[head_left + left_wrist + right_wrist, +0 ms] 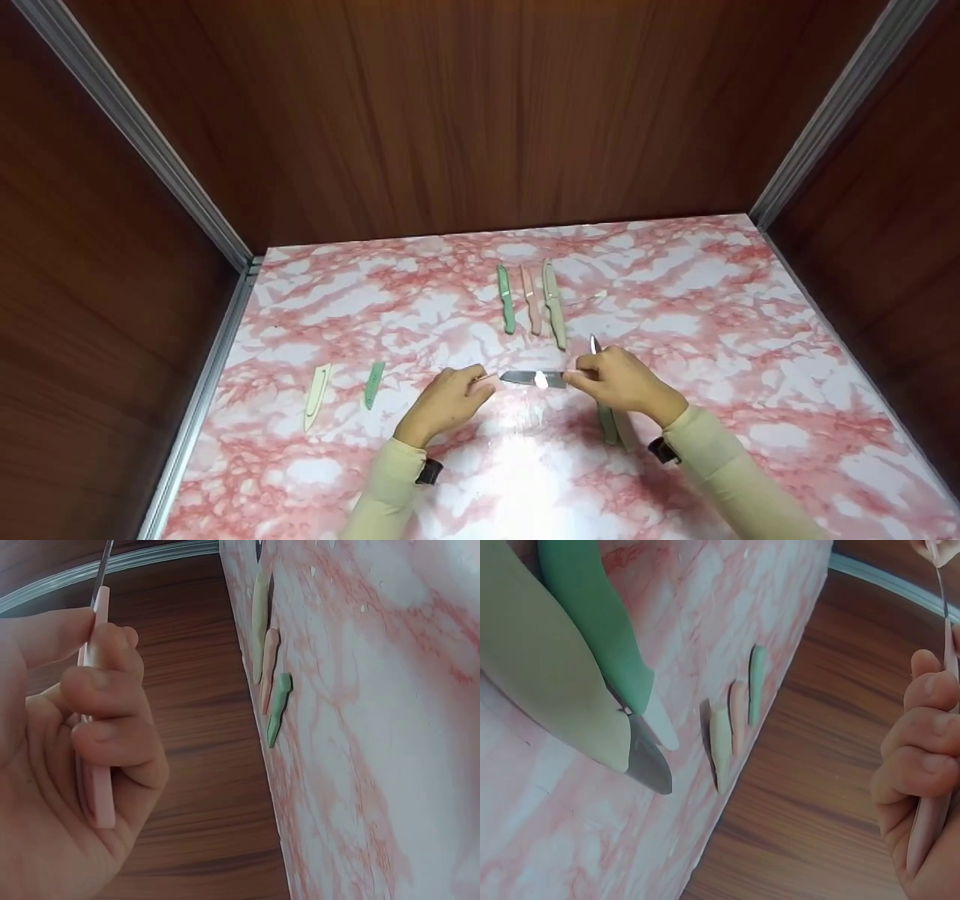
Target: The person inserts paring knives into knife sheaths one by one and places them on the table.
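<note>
My left hand grips a pink blade cover, fingers curled round it. In my right hand is the pink handle of a knife, whose bare blade points left, its tip right at the cover's mouth. Below the right hand, a green-handled knife and a beige-handled knife lie side by side with bare blades; the hand partly hides them in the head view. Left of my left hand are a green blade cover and a cream blade cover.
Farther back lie three knives in covers, side by side: green, pink and beige. The table has a red and white marbled top. Brown wood-grain panels with metal edge strips enclose its back and sides.
</note>
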Available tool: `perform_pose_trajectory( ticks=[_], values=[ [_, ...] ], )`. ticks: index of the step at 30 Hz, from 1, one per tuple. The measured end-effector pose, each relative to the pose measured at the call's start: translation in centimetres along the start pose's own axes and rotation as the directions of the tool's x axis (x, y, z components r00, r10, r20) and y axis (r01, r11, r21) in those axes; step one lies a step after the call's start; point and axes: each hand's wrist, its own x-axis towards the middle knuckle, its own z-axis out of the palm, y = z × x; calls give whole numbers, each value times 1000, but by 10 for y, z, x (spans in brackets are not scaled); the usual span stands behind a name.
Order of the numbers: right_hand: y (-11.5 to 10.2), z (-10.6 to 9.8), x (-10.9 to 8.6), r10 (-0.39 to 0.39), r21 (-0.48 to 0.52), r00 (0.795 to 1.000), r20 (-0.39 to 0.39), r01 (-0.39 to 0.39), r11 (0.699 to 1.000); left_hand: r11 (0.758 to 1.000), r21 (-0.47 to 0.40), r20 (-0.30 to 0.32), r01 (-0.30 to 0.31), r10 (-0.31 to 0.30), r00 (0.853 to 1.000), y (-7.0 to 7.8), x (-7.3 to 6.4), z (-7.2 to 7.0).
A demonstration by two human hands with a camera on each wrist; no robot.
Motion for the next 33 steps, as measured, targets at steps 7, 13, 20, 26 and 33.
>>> perform_pose_trajectory(
  ticks=[7,13,20,26,33],
  values=[
    [2,-2,0,-81,-49,997,12,81,995,1000,-5,5,4,-4,1000,-1,-1,0],
    [1,-3,1,-154,-72,988,17,155,985,1000,-10,36,-4,5,999,1,-1,-2],
    [2,-2,2,-245,-82,970,8,244,966,1000,-18,75,-3,4,997,1,-4,-1],
    [0,-2,2,-261,-84,965,18,262,961,1000,-5,64,-23,23,998,1,-4,0],
    [-1,-1,2,-226,-56,973,52,229,972,1000,-16,80,-16,17,997,1,-4,-1]
  ],
)
